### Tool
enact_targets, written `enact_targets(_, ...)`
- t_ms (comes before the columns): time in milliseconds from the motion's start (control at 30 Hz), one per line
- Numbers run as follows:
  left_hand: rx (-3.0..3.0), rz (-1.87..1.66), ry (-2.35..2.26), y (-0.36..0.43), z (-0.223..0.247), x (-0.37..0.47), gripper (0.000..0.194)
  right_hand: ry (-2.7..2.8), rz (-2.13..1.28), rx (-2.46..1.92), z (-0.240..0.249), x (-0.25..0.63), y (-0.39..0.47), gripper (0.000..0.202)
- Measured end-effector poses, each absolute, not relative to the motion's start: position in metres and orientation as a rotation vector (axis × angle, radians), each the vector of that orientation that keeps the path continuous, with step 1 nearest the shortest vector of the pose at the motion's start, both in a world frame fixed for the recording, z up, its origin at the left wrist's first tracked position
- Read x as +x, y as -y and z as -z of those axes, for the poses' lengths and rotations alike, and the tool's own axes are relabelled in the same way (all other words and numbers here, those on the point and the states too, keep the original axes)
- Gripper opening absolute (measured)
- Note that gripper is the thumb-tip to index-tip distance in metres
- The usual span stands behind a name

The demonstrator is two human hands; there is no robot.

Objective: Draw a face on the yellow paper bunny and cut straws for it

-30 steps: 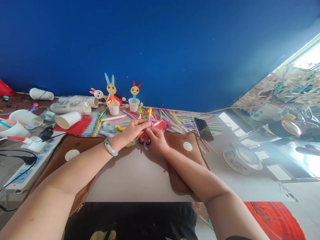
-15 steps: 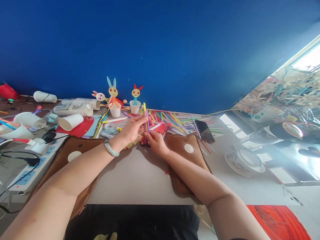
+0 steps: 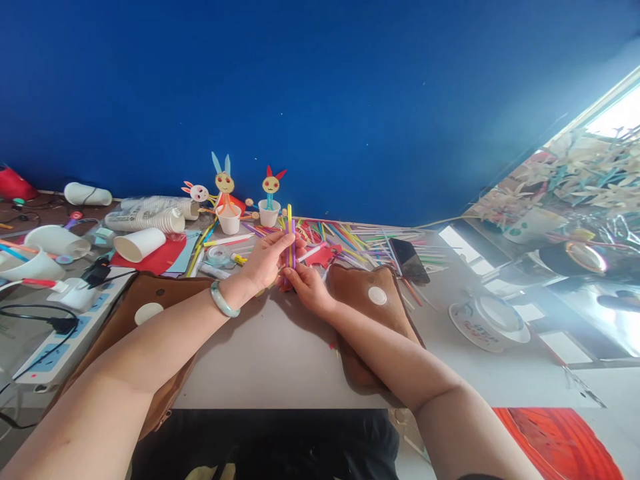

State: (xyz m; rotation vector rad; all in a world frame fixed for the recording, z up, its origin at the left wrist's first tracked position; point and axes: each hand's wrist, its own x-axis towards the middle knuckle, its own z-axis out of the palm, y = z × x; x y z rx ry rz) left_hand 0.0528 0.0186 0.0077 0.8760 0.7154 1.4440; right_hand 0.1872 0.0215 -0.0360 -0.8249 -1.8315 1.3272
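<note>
Two thin drinking straws [image 3: 290,230], one yellow and one purple, stand upright side by side between my hands. My left hand [image 3: 267,260], with a pale bangle on its wrist, pinches them around the middle. Lower down, my right hand [image 3: 311,287] is closed on the same straws near their bottom end. The yellow straw sticks up above the purple one. Behind the hands lies a spread of coloured straws [image 3: 355,241], together with a red paper piece [image 3: 325,255].
Rabbit figures in white paper cups [image 3: 229,219] stand by the blue wall. Stacked paper cups [image 3: 145,220] and a power strip [image 3: 55,347] lie left. Brown cushions [image 3: 375,333] flank the hands. A black phone [image 3: 410,260] and a white bowl [image 3: 490,323] are at right.
My right hand has shifted slightly left along with the lower part of the straws, and the two straws now sit closer together. Both hands keep their hold.
</note>
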Motion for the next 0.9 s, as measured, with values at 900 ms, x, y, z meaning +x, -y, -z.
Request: enact_targets(900,1.039,-1.141,-0.818,-0.013,-0.002,0.055,0.029,1.406,-1.171,-0.883,-0.002,0.208,-0.044,0.028)
